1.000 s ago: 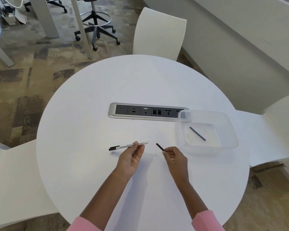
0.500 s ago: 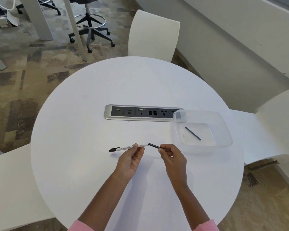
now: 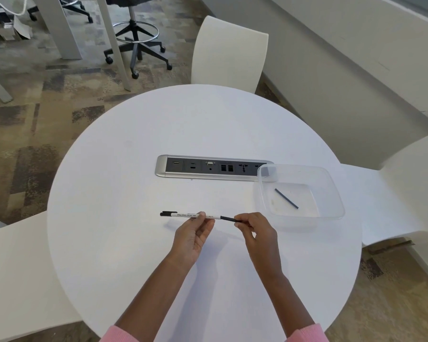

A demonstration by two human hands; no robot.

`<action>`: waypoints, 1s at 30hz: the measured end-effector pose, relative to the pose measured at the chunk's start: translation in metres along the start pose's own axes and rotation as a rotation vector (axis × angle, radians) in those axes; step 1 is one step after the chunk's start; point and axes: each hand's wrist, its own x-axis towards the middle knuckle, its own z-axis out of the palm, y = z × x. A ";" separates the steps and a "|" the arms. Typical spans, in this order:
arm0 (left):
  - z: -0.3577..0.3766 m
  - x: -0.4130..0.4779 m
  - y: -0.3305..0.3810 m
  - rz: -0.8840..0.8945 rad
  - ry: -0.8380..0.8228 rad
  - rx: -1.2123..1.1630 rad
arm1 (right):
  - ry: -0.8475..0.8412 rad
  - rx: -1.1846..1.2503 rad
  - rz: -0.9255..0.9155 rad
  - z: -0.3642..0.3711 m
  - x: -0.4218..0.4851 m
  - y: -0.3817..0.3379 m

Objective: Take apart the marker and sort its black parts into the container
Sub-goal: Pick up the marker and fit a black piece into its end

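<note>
Marker barrel [image 3: 187,215] pinched in left hand [image 3: 192,236]; right hand [image 3: 256,229] grips black piece [image 3: 229,219] at its end. Container [image 3: 331,193], right, holds black rod [image 3: 286,198]; socket strip [image 3: 208,167] beyond on desk [image 3: 134,243].

A round table [image 3: 134,169] with a power strip [image 3: 213,167] set in its middle. Right of the strip sits a container [image 3: 331,193], its corner apparently overlapping the strip's end; a thin rod [image 3: 286,198] lies inside. Chairs [image 3: 229,53] stand behind.
</note>
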 end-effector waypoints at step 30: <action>0.004 -0.007 -0.006 0.145 -0.198 0.222 | -0.044 -0.233 -0.072 0.006 -0.004 -0.013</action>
